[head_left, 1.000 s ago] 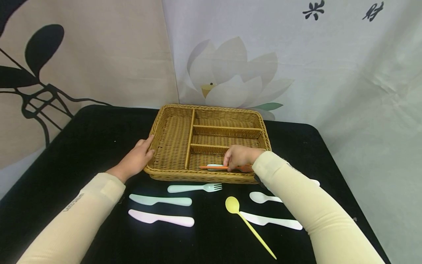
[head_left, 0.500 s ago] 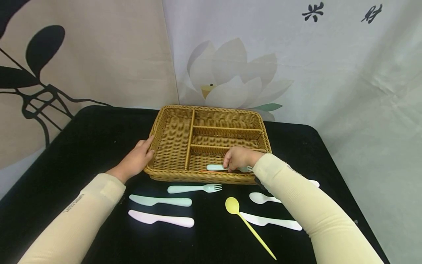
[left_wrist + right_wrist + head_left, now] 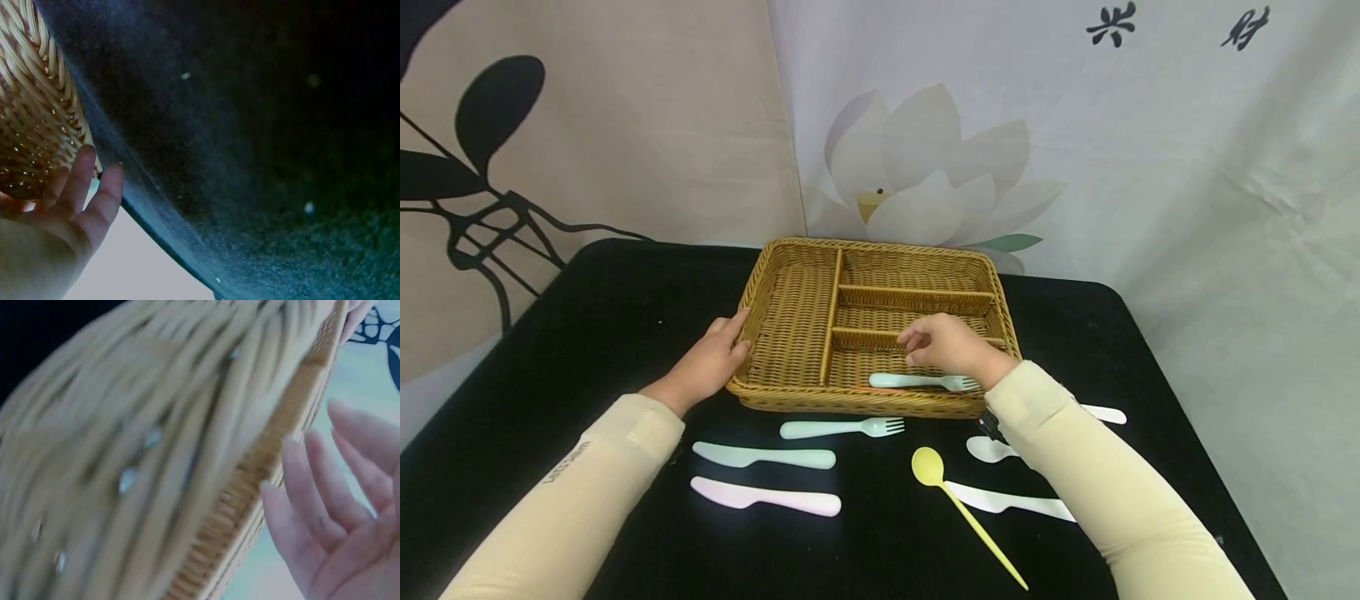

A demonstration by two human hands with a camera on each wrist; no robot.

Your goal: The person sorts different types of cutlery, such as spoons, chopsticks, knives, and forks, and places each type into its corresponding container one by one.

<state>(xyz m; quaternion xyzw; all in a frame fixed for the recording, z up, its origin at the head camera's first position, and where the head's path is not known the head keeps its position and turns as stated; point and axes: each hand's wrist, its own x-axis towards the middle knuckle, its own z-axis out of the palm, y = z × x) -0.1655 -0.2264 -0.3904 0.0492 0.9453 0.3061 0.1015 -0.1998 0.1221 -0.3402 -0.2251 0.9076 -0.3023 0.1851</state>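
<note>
A wicker basket (image 3: 790, 333) with several compartments stands on the black-covered table. My left hand (image 3: 703, 367) rests against its left rim; in the left wrist view its fingers (image 3: 78, 181) lie loosely extended along the woven side. My right hand (image 3: 947, 343) hovers over the front right compartment with relaxed fingers and holds nothing; the right wrist view shows these fingers (image 3: 312, 487) spread apart. Below it, a mint-green fork (image 3: 917, 381) lies in that compartment. A sliver of the orange fork (image 3: 868, 388) shows beside it; the front rim hides most of that.
In front of the basket lie another mint-green fork (image 3: 842, 428), a mint-green knife (image 3: 767, 457), a pink knife (image 3: 767, 497), a yellow spoon (image 3: 928, 467), a white spoon (image 3: 988, 450) and a white knife (image 3: 1007, 502). The right sleeve partly covers a white handle (image 3: 1107, 414).
My right hand has lowered the orange fork into the front right compartment, let it go and lifted slightly. My left hand has stayed at the rim.
</note>
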